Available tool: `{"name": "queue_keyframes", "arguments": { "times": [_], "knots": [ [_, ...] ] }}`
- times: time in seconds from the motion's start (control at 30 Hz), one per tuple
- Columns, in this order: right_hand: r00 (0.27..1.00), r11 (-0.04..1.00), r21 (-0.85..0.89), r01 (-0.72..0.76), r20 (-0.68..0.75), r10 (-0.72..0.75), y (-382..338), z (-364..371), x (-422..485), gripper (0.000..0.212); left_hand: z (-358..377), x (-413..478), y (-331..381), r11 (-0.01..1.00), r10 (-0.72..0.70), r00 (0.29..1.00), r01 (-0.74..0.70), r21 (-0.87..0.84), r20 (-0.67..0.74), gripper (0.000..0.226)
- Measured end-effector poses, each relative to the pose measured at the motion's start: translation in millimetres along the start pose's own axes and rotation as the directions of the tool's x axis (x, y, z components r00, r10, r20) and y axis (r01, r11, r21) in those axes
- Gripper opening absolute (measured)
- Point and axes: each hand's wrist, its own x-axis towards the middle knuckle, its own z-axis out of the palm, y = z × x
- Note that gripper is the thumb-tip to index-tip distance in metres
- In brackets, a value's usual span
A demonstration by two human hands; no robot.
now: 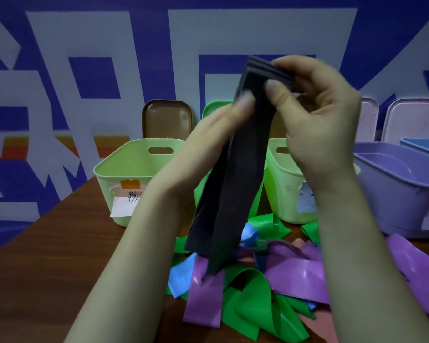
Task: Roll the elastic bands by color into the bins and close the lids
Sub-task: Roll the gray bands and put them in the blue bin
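Brown wood-grain table met a blue wall bearing large pale graphics at 12 o'clock. We noted a paper label on the pale green bin at 10 o'clock; its handwriting was illegible. The left hand and right hand both pinched the dark grey band near its folded top, above the loose bands at 6 o'clock. Arms largely hid a bright green bin.
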Motion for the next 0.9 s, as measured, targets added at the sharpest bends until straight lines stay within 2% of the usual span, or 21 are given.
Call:
{"name": "queue_keyframes", "arguments": {
  "times": [0.03,0.1,0.17,0.27,0.33,0.4,0.43,0.5,0.53,0.67,0.77,0.9],
  "knots": [
    [0.999,1.0,-0.011,0.008,-0.04,-0.009,-0.7,-1.3,0.6,0.023,-2.9,-0.1,-1.2,0.997,0.02,0.999,-0.022,0.073,0.028,0.026],
    [0.997,0.999,-0.036,0.02,-0.068,-0.023,-1.6,-2.0,0.4,0.025,-7.6,0.7,-6.5,0.984,0.036,0.998,-0.043,0.174,0.043,0.03],
    [0.997,0.999,-0.04,0.027,-0.069,-0.03,-2.1,0.6,-0.8,0.028,-6.4,1.3,-7.7,0.978,0.068,0.997,-0.061,0.2,-0.027,0.027],
    [0.998,0.998,0.052,0.022,-0.055,-0.019,-5.5,5.0,-3.2,0.029,-3.0,3.8,-7.8,0.962,0.145,0.974,-0.098,0.253,-0.174,0.026],
    [0.999,0.994,0.11,0.027,-0.036,-0.024,-7.9,5.1,-4.0,0.028,-6.1,4.7,-8.6,0.953,0.141,0.975,-0.087,0.289,-0.171,0.03],
    [0.999,0.988,0.151,0.034,-0.009,-0.033,-9.3,3.4,-3.4,0.026,-9.7,2.2,-3.4,0.97,0.112,0.988,-0.086,0.228,-0.104,0.039],
    [0.999,0.985,0.17,0.03,0.017,-0.034,-9.1,2.7,-3.1,0.025,-10.5,0.1,0.7,0.984,0.119,0.989,-0.106,0.141,-0.085,0.041],
    [0.995,0.982,0.189,0.012,0.092,-0.03,-8.7,2.4,-2.8,0.024,-10.1,-4.3,10.0,0.984,0.177,0.978,-0.18,-0.013,-0.113,0.031],
    [0.991,0.981,0.195,-0.001,0.133,-0.025,-8.6,2.9,-2.7,0.024,-8.7,-6.0,13.6,0.977,0.204,0.967,-0.211,-0.03,-0.152,0.023],
    [0.978,0.953,0.29,-0.09,0.207,0.029,-6.6,4.7,-2.1,0.027,-6.8,-5.9,14.5,0.968,0.249,0.939,-0.25,0.027,-0.237,0.016],
    [0.951,0.891,0.382,-0.247,0.271,0.147,-4.3,3.1,-1.8,0.036,-6.7,-3.6,11.6,0.971,0.234,0.935,-0.24,0.011,-0.268,0.017],
    [0.896,0.851,0.392,-0.349,0.404,0.182,-0.6,-1.9,-3.4,0.035,-4.4,-3.1,9.9,0.967,0.238,0.915,-0.254,-0.007,-0.324,0.019]
  ]
}}
